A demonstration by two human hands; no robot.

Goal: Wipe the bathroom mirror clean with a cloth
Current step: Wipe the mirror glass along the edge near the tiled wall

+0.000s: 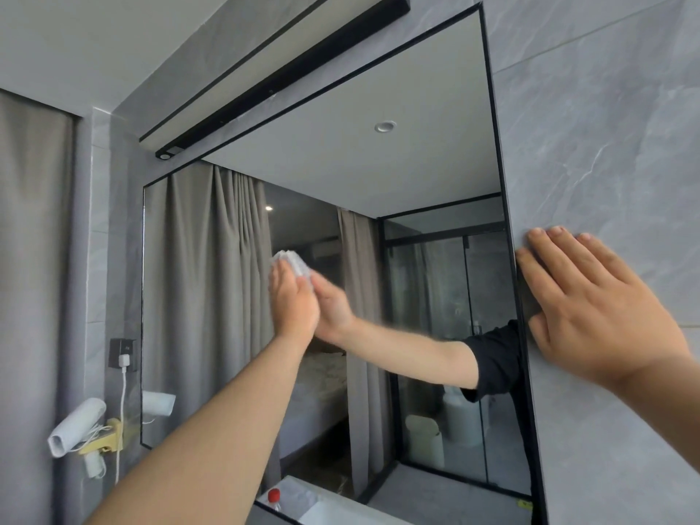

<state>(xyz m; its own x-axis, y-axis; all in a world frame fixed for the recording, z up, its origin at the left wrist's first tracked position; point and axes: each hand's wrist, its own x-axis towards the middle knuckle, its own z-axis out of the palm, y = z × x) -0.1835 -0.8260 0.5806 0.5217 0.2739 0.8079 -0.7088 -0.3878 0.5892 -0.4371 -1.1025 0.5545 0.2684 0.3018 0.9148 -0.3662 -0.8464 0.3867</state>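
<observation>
Head view shows the left hand [293,297] pressing a soft, light crumpled white cloth [293,261] flat on the black-framed glass mirror [435,145], which looks fragile, while the right hand [591,308] rests open-fingered on the grey marble-patterned wall tile [606,126].

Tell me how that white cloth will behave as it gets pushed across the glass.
The cloth looks bunched and soft under the left hand, so it probably folds rather than sliding flat. It seems light; on the smooth mirror it likely glides easily.

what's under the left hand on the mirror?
A crumpled white cloth, pressed on the mirror by the left hand. Only its top edge shows above the fingers; the rest and the glass beneath are covered.
</observation>
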